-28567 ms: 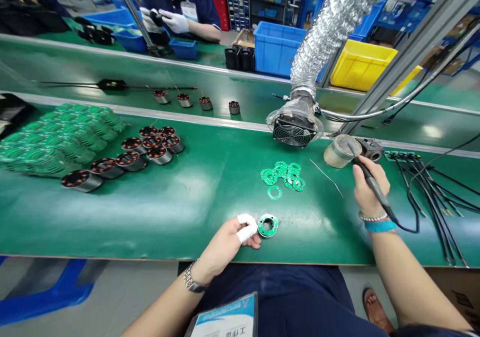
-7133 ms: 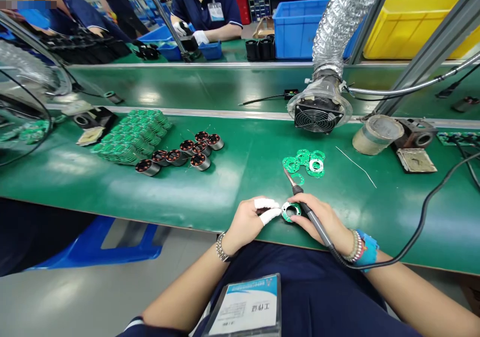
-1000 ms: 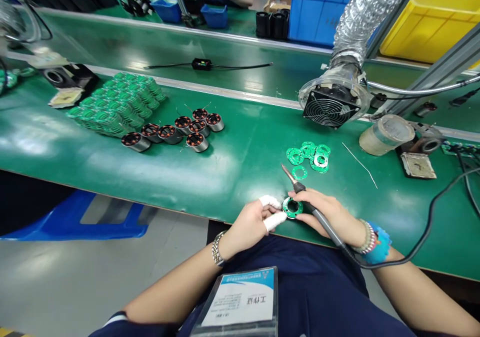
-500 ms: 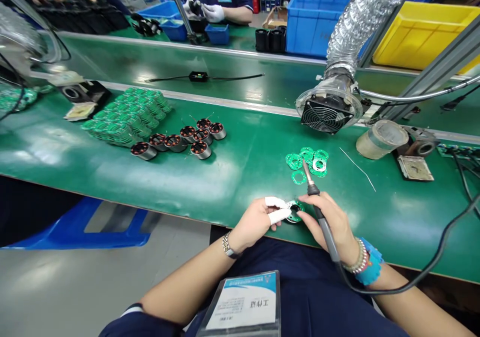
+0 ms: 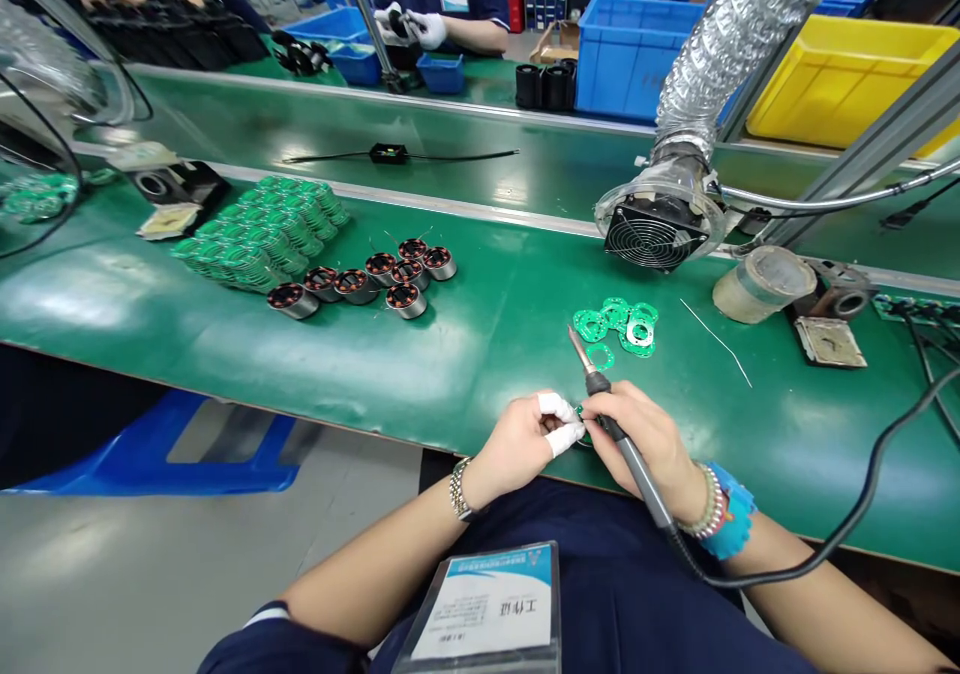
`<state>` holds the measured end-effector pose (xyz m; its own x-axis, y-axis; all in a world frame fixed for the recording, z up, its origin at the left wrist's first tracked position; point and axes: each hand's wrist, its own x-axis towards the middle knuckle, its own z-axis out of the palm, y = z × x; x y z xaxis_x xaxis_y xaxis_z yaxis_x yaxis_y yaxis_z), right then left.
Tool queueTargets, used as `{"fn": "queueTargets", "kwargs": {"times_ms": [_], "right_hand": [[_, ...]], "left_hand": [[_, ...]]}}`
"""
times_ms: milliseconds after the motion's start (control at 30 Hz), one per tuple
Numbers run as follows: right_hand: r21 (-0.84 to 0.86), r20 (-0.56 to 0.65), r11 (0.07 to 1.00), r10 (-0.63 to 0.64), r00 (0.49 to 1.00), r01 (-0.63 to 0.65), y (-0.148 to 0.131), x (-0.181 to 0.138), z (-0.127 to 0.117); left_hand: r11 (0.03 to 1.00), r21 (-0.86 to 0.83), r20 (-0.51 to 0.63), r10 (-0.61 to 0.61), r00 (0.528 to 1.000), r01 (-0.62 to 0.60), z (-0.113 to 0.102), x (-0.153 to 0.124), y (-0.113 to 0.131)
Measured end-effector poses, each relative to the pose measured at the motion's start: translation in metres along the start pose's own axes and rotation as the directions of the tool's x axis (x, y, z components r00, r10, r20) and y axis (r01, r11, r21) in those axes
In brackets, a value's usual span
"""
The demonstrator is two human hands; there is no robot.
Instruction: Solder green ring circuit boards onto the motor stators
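Observation:
My left hand (image 5: pixel 521 439), with white finger cots on its thumb and a finger, is closed on a small round part with a green ring board (image 5: pixel 585 440) at the bench's front edge. Fingers cover most of that part. My right hand (image 5: pixel 651 436) carries a soldering iron (image 5: pixel 646 484), its tip pointing up and left, away from the part. The right thumb and fingertips meet the left fingertips at the part. Just beyond lie loose green ring boards (image 5: pixel 615 316). Farther left stand several copper-wound motor stators (image 5: pixel 406 300).
Stacked green boards (image 5: pixel 259 234) stand at left. A fume-extractor fan (image 5: pixel 651 237) hangs at the back right. Solder wire (image 5: pixel 716 340), a cloudy tub (image 5: pixel 761 284) and an iron stand (image 5: pixel 831 339) lie right. The iron's cable (image 5: pixel 847 529) crosses my right forearm. Co-workers sit opposite.
The soldering iron's tip has swung left. My right fingers have closed in over the round part, whose green ring showed more openly before.

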<state>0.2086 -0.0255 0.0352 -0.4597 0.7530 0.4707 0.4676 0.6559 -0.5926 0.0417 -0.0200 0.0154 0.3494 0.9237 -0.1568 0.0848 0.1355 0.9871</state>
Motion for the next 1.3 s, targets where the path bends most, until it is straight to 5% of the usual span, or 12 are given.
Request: {"fn": "queueTargets", "kwargs": {"times_ms": [200,433,700,1300], "right_hand": [[0.017,0.015,1.0,0.012,1.0,-0.012,0.002,-0.005,0.007],[0.056,-0.064,0.988,0.149,0.987,-0.146,0.0,-0.016,-0.008],[0.148,-0.071,0.984,0.108,0.992,-0.097,0.0,-0.035,-0.034],[0.26,-0.02,0.958,0.129,0.991,-0.119,-0.003,-0.042,-0.038]], "left_hand": [[0.972,-0.172,0.072,-0.152,0.986,0.163,-0.003,-0.006,-0.007],[0.975,-0.093,0.006,-0.201,0.98,0.201,-0.007,-0.012,-0.013],[0.988,-0.01,0.058,-0.154,0.986,0.155,-0.004,-0.008,-0.01],[0.995,0.075,0.076,-0.075,0.994,0.069,-0.005,-0.009,-0.012]]}}
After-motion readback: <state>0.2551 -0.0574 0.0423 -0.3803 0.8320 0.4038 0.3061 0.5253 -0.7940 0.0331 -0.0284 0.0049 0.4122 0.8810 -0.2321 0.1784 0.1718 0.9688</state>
